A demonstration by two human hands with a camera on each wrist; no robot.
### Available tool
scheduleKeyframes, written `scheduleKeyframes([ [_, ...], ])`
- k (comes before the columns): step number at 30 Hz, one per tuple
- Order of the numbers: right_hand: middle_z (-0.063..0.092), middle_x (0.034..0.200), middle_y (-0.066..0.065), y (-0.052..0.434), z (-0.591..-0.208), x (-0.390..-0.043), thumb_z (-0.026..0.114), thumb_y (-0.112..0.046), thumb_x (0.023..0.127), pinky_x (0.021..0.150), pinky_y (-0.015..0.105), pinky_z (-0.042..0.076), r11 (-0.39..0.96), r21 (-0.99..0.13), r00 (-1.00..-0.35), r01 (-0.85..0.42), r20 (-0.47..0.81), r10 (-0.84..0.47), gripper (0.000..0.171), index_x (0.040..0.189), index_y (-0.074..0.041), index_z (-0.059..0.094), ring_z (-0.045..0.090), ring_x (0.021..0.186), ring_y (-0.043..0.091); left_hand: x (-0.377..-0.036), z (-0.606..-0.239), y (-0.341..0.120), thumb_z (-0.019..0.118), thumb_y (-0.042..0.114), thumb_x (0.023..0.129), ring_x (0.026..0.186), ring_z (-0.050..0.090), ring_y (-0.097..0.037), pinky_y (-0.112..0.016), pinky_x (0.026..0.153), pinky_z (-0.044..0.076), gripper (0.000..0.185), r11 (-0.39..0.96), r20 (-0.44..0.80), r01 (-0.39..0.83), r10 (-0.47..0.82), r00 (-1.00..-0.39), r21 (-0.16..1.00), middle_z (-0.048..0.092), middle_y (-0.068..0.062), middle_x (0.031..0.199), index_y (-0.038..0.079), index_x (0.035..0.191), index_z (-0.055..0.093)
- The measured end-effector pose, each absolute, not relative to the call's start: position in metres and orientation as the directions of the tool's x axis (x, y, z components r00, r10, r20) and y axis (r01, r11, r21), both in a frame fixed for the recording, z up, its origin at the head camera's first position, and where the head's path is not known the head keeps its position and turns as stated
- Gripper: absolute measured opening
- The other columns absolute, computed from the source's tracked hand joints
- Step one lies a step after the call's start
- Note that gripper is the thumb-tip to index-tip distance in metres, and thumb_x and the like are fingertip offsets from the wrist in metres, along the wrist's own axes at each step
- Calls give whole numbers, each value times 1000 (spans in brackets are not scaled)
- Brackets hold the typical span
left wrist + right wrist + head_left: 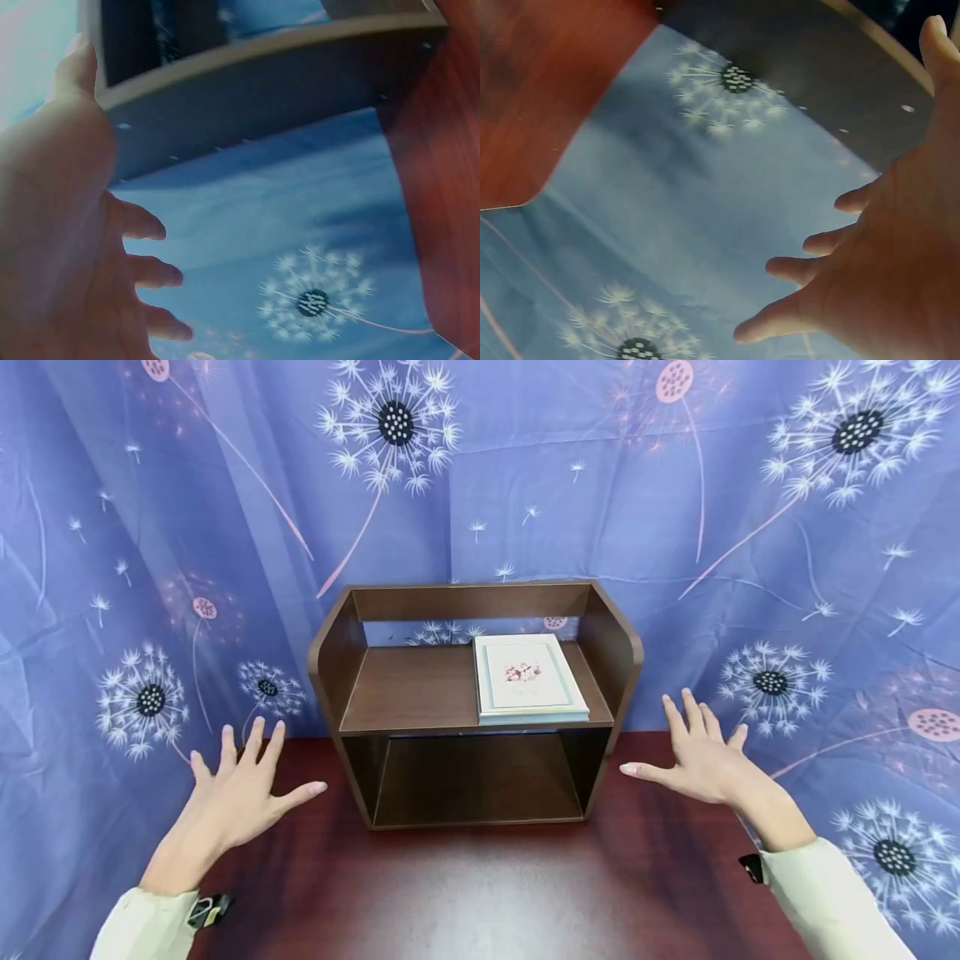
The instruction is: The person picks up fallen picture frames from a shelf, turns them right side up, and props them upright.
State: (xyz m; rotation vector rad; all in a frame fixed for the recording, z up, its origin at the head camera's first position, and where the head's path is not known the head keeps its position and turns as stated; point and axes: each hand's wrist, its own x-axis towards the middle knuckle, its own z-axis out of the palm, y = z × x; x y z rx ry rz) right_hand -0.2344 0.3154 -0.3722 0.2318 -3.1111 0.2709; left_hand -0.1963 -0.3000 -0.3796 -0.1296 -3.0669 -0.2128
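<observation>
Brown two-level wooden shelf point(416, 689) might drop its white rectangular book point(528, 678) if my wide-spread, empty left hand point(234, 797) or right hand point(701, 764) bumps it

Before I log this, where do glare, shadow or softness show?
Head: pale glare on the tabletop; left wrist: soft, washed out at upper left, beside the left hand; right wrist: soft and dim, with shadow on the curtain.

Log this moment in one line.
left hand: fingers spread, holding nothing | right hand: fingers spread, holding nothing | white-covered item: lying flat, upper shelf, right side
</observation>
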Motion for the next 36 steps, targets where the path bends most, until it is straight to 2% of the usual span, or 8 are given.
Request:
scheduleKeyframes([
  [4, -6, 173, 33, 309, -358, -222, 64, -82, 85, 105, 93, 13, 963, -185, -980, -195, 69, -185, 132, 169, -2, 0, 13, 153, 64, -185, -369, -289, 51, 85, 91, 152, 19, -65, -85, 114, 19, 118, 979, 126, 142, 123, -984, 149, 23, -33, 169, 3, 168, 14],
  [7, 0, 173, 34, 303, -346, -212, 67, -78, 87, 110, 87, 22, 950, -201, -969, -239, 114, -220, 129, 168, 0, 4, 18, 151, 65, -175, -359, -279, 56, 80, 92, 145, 38, -59, -78, 108, 37, 114, 968, 198, 197, 166, -966, 154, 37, -30, 164, 2, 167, 21],
  [10, 9, 171, 36, 296, -334, -200, 67, -74, 89, 114, 80, 29, 936, -208, -954, -282, 162, -252, 125, 168, 2, 6, 25, 148, 66, -163, -348, -269, 59, 73, 96, 139, 49, -51, -74, 100, 47, 101, 954, 265, 245, 194, -944, 174, 48, -25, 158, 3, 163, 32],
  [17, 35, 162, 32, 274, -307, -169, 63, -69, 95, 99, 70, 51, 929, -174, -925, -325, 263, -275, 116, 169, -3, 4, 46, 142, 51, -139, -326, -237, 60, 49, 106, 125, 64, -28, -56, 98, 53, 48, 892, 402, 375, 255, -880, 254, 67, -3, 134, 14, 138, 59],
  [22, 51, 150, 24, 257, -294, -156, 68, -62, 96, 74, 54, 61, 913, -148, -886, -380, 343, -313, 106, 169, -7, 14, 69, 105, 32, -133, -312, -218, 71, 37, 101, 106, 66, -11, -38, 87, 53, 28, 851, 512, 473, 309, -802, 226, 68, 11, 120, 22, 123, 63],
  [26, 59, 135, 18, 243, -289, -154, 73, -56, 95, 63, 40, 56, 894, -132, -852, -429, 389, -352, 99, 167, -8, 24, 61, 79, 17, -137, -306, -207, 77, 28, 96, 88, 59, -3, -24, 72, 47, 22, 820, 565, 536, 351, -747, 200, 66, 13, 109, 22, 107, 60],
  [31, 60, 129, 13, 233, -281, -157, 76, -49, 95, 62, 34, 51, 871, -93, -804, -483, 440, -399, 87, 160, -6, 39, 53, 71, 11, -148, -296, -191, 74, 31, 100, 79, 52, -2, -20, 66, 43, 19, 781, 536, 585, 405, -741, 218, 59, 15, 101, 25, 95, 56],
  [36, 56, 144, 16, 223, -270, -169, 78, -41, 95, 75, 44, 58, 831, -90, -762, -549, 462, -454, 75, 151, 0, 50, 66, 85, 21, -165, -282, -179, 66, 37, 104, 91, 65, -5, -31, 79, 55, 9, 747, 448, 603, 453, -771, 282, 67, 15, 108, 30, 101, 70],
])
